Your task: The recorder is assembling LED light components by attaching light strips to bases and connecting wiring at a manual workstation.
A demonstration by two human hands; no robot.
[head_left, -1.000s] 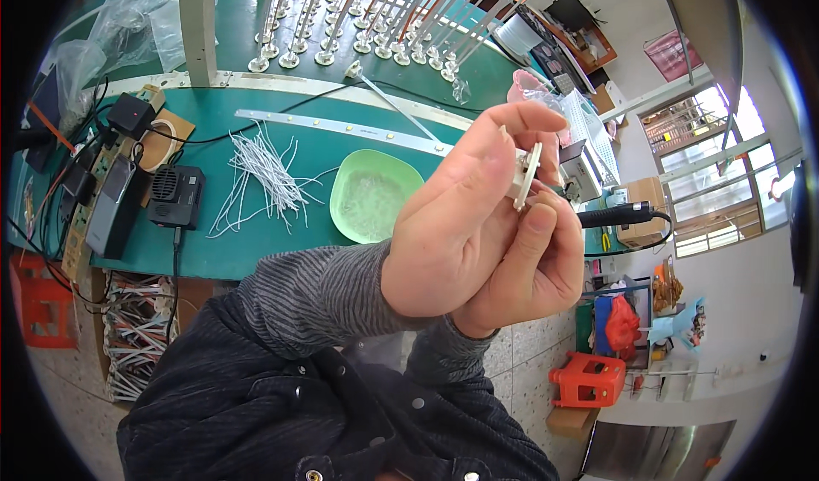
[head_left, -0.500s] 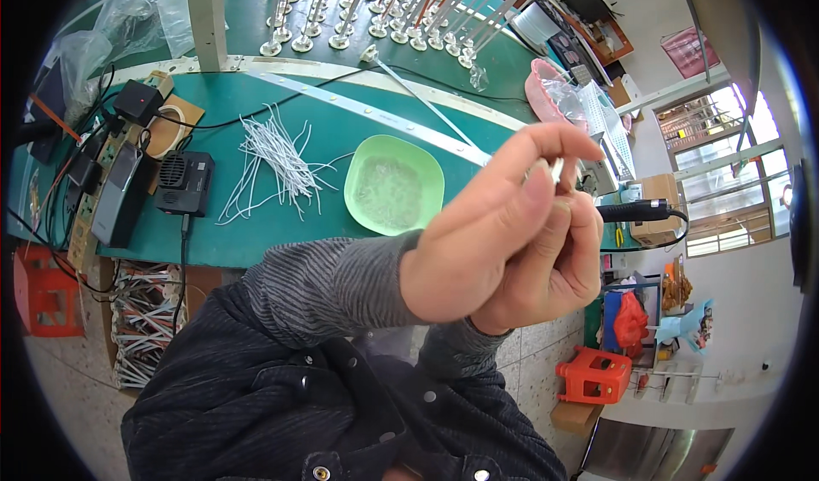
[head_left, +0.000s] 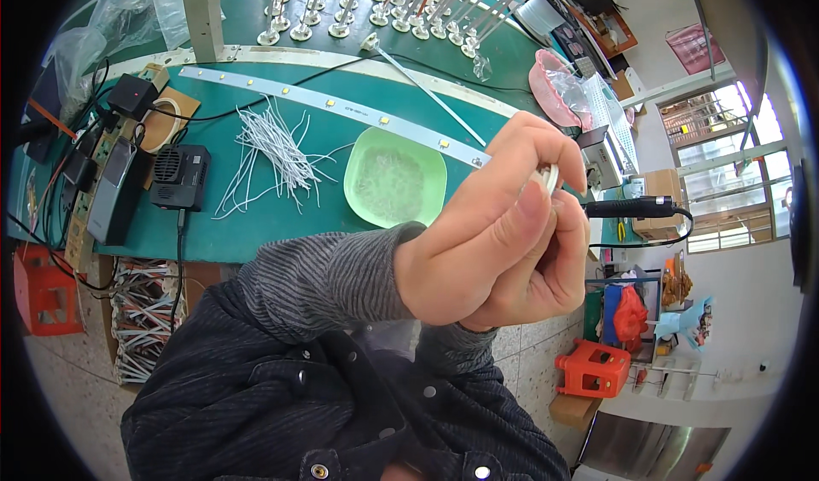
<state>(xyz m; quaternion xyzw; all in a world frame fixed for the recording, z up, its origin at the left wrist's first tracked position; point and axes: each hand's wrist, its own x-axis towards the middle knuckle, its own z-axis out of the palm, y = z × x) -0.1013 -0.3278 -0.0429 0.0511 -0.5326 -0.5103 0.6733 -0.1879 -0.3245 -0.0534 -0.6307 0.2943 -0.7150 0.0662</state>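
Observation:
A long, thin LED strip [head_left: 331,103] with yellow chips along its face runs over the bench from the upper left to my raised hands. My left hand [head_left: 478,242] is closed on its near end. At the left fingertips shows a small white piece [head_left: 551,176]; whether it belongs to the strip I cannot tell. Partly covered by the left, my right hand [head_left: 546,281] has its fingers curled tight close to that piece, and what they grip is hidden. A black handle with a cord [head_left: 631,208], like a soldering iron's, sits just right of my hands.
Below the strip are a green bowl [head_left: 437,170] and a pile of white wires [head_left: 277,148]. A black device with a vent [head_left: 182,178] and a power strip with adapters [head_left: 135,99] stand left. Rods on round bases [head_left: 339,29] line the back, near a pink basket [head_left: 546,97].
The LED strip's far end has swung left and its chip side has turned more into view. My hands stay together, with the right one more covered by the left.

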